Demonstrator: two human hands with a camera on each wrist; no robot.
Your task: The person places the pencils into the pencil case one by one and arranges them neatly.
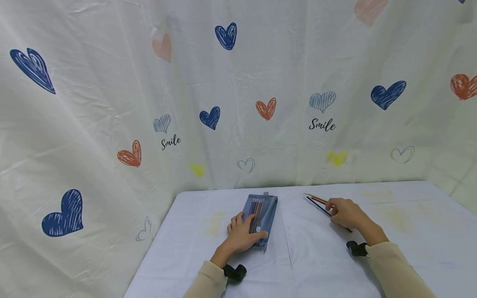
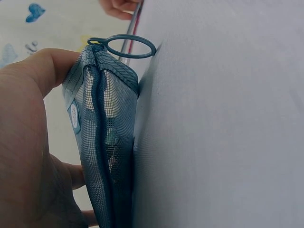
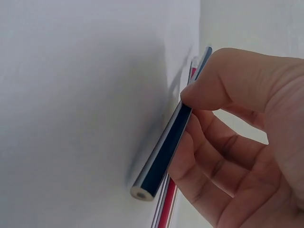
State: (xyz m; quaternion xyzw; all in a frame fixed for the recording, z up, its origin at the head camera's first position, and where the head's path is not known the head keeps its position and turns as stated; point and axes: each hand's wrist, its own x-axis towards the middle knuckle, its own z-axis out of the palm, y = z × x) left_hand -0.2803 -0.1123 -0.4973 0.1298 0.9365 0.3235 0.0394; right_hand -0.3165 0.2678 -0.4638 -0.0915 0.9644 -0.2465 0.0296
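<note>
A blue mesh zip pencil case (image 1: 266,213) lies flat on the table, with several pencils showing through it. My left hand (image 1: 241,236) rests on its near part, fingers spread over the top and thumb towards the right edge. In the left wrist view, the zip and a ring-shaped pull (image 2: 130,46) stick out at one end of the case. Between thumb and fingers, my right hand (image 1: 346,213) pinches a dark blue and silver striped pencil (image 3: 166,147), tilted above the table. Right beside it runs a red-striped pencil (image 3: 167,204); whether the fingers hold that one too is unclear.
A white cloth covers the table (image 1: 298,256), with faint yellow stains. Behind it hangs a pale curtain (image 1: 283,70) printed with hearts and "Smile". A black wrist device (image 1: 235,273) sits at the left cuff, and another black device (image 1: 357,248) at the right.
</note>
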